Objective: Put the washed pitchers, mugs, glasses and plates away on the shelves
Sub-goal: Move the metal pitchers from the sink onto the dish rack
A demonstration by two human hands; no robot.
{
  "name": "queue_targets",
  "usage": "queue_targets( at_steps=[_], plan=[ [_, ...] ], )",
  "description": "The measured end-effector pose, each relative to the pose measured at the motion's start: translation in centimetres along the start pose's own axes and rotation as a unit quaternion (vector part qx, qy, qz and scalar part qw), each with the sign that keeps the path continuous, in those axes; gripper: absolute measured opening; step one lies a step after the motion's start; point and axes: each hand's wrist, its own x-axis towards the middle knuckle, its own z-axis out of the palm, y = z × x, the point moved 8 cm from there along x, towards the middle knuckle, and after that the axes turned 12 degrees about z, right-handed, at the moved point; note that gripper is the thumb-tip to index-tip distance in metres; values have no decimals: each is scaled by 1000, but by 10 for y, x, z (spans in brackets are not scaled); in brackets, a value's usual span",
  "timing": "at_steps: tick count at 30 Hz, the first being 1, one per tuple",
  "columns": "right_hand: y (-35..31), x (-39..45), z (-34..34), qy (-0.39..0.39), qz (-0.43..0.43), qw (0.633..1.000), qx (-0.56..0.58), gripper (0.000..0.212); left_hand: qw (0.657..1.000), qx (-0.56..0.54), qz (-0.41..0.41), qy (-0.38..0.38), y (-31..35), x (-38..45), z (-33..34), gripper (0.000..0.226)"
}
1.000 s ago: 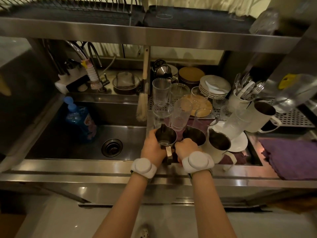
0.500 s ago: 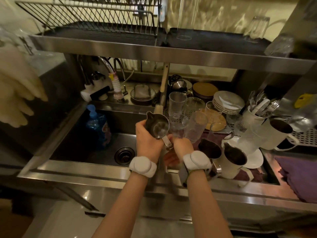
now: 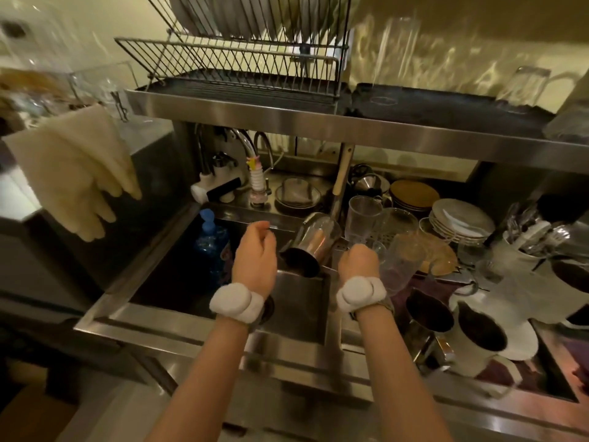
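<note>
A small steel pitcher (image 3: pixel 310 245) hangs tipped on its side over the sink (image 3: pixel 302 309), its dark mouth facing me. My right hand (image 3: pixel 358 263) grips its handle. My left hand (image 3: pixel 255 252) is just left of the pitcher with fingers curled; whether it touches the pitcher is hidden. On the drainer to the right stand clear glasses (image 3: pixel 363 215), a second steel pitcher (image 3: pixel 428 311), white pitchers (image 3: pixel 478 341), white plates (image 3: pixel 462 218) and brown plates (image 3: pixel 414 194). The steel shelf (image 3: pixel 350 129) runs above.
A wire dish rack (image 3: pixel 239 59) and an upturned glass (image 3: pixel 522 87) sit on the shelf. Rubber gloves (image 3: pixel 73 167) hang at the left. A blue soap bottle (image 3: pixel 212 240) stands in the sink, the taps (image 3: pixel 242 148) behind it. A cutlery holder (image 3: pixel 522 250) is at the right.
The steel pitcher was lifted off the drainer by my left hand, carried left over the sink and tipped over. My right hand has taken its handle. My view has risen toward the shelf.
</note>
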Motion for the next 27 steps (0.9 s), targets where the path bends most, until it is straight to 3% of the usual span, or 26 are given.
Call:
queue_targets(
  at_steps=[5,8,11,17,19,21,24,27],
  plan=[
    [-16,-8,4,10,-78,995,-66,23,964,133,-33,-229,7,25,47,86],
    [-17,-10,-2,10,-93,995,-25,24,940,185,-42,-285,1,27,63,117],
    [-15,-12,-9,-18,-112,992,55,29,951,166,-53,-256,-4,22,65,122],
    [-19,-6,-13,-126,-65,973,183,46,977,89,-9,-196,10,8,62,118],
    [-31,-10,-21,-129,-70,969,200,45,981,44,-5,-190,19,6,61,111],
    [-40,-12,-34,-107,-85,968,209,43,982,-76,-33,-170,28,6,59,88],
    [-55,-22,-47,-107,-128,959,231,38,973,-220,-65,-13,42,13,38,44],
    [-77,-44,-52,-116,-199,942,246,37,967,-173,7,189,69,18,-5,18]
  ],
)
